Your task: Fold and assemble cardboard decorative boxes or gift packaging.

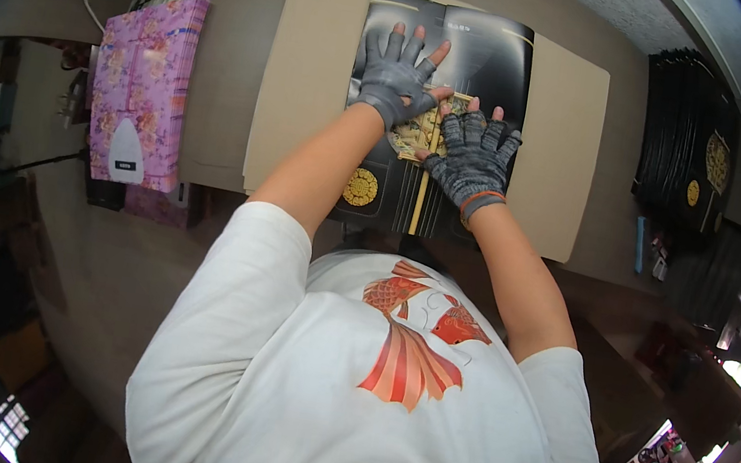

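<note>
Wearing a white shirt (307,412) printed with red fish, a person had both arms stretched over the surface (228,98). The right hand (474,156), in a dark mottled fingerless glove, lay unclenched with its fingers apart, partly over the gold-patterned middle of a glossy black sheet (490,54). Just beyond, the left hand (403,70), in a plain grey fingerless glove, was spread flat on that sheet, its thumb near the right fingertips. Beneath the sheet lay a light brown board (557,153). Well apart sat a pink floral stack (149,87) leftward and a black stack (681,143) rightward.
</note>
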### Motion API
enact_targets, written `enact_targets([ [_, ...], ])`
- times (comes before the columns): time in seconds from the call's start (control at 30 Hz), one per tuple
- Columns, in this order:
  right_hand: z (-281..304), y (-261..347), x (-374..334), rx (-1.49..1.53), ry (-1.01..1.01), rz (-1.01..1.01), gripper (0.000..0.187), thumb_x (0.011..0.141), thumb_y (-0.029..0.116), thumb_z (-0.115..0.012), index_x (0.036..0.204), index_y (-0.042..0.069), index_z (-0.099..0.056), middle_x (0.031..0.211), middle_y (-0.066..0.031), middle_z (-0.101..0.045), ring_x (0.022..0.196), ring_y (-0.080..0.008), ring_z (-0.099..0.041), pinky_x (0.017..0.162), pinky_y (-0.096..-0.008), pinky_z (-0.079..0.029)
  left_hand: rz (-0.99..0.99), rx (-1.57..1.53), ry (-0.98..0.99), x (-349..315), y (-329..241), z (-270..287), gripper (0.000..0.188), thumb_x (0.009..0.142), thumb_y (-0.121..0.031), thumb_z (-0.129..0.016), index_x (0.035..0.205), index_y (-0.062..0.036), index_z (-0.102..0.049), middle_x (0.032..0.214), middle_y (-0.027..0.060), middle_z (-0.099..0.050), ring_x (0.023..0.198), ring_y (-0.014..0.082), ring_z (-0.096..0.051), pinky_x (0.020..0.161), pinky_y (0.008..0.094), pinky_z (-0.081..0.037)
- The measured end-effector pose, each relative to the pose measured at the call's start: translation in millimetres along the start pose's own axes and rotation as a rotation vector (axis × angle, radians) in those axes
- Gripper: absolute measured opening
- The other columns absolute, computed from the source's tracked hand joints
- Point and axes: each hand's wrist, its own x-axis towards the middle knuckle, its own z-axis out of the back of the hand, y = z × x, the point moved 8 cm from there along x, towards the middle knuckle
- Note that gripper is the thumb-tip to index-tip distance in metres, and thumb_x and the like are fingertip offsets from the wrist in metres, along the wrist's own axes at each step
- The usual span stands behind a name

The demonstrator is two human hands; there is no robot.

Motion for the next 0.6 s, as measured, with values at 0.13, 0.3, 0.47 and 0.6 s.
enact_targets([
  [0.13, 13.8, 1.6, -1.1, -0.023, -0.035, 0.024, 0.088, 0.083, 0.074, -0.047, 0.154, 0.027, -0.023, 0.162, -0.0136, -0.011, 0.148, -0.0418, -0.003, 0.111, -0.0661, 0.002, -0.02, -0.007, 0.051, 2.2, 6.3, -5.1, 0.073, 0.088, -0.071, -0.042, 0.151, -0.0339, -0.032, 0.159, 0.0146, -0.021, 0.147, 0.0412, -0.011, 0.113, 0.0638, -0.006],
  [0.3, 2.3, -41.5, 35.1, 0.008, -0.234, 0.003, 0.084, 0.087, 0.068, -0.047, 0.153, 0.021, -0.026, 0.161, -0.0148, -0.016, 0.148, -0.0367, -0.01, 0.115, -0.0614, -0.005, -0.022, -0.03, 0.061, 3.9, 0.1, -1.2, 0.075, 0.086, -0.072, -0.044, 0.15, -0.0341, -0.034, 0.16, 0.014, -0.022, 0.148, 0.0392, -0.01, 0.113, 0.0637, -0.005],
  [0.47, 8.1, -65.7, 79.3, 0.023, -0.368, -0.047, 0.084, 0.088, 0.063, -0.049, 0.153, 0.015, -0.027, 0.159, -0.018, -0.02, 0.148, -0.0365, -0.014, 0.116, -0.0587, -0.009, 0.002, -0.006, 0.063, 4.0, 2.0, 2.9, 0.076, 0.085, -0.073, -0.044, 0.15, -0.0341, -0.034, 0.159, 0.0133, -0.022, 0.148, 0.0378, -0.012, 0.112, 0.0652, -0.001],
  [0.6, 32.6, -89.2, 131.8, 0.001, -0.448, -0.08, 0.084, 0.089, 0.064, -0.047, 0.152, 0.012, -0.027, 0.158, -0.02, -0.022, 0.147, -0.0374, -0.017, 0.115, -0.0587, -0.012, 0.005, 0.001, 0.03, -0.2, 4.9, 1.8, 0.078, 0.083, -0.074, -0.045, 0.149, -0.0344, -0.035, 0.159, 0.0135, -0.024, 0.147, 0.0387, -0.016, 0.112, 0.0658, -0.002],
])
